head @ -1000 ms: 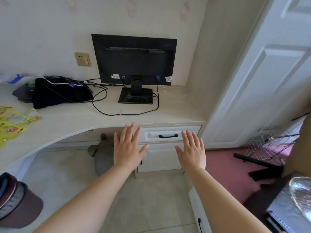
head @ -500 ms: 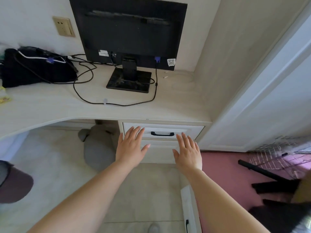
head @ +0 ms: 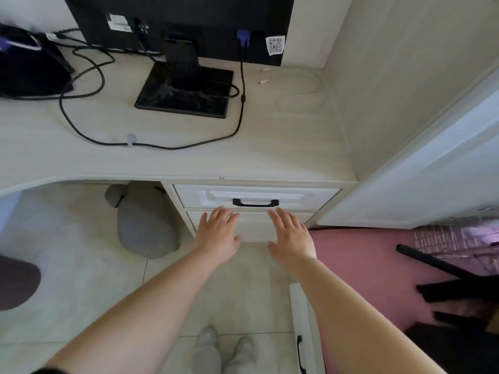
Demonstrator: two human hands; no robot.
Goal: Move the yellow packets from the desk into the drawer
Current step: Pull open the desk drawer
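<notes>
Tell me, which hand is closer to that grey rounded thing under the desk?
Left. The left hand is just right of the grey rounded thing; the right hand is farther right, beyond the left hand, beside the pink floor.

The person's left hand (head: pixel 217 233) and right hand (head: pixel 293 236) are bare, with grey trousers (head: pixel 206 360) and pale grey shoes (head: pixel 208 338).

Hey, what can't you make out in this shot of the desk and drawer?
Head view only.
Yellow packets: none in frame; the desk runs off the left edge.
Drawer inside: hidden by its shut front.
Monitor: top cut off by the upper edge.
QR sticker: too small to read.
</notes>
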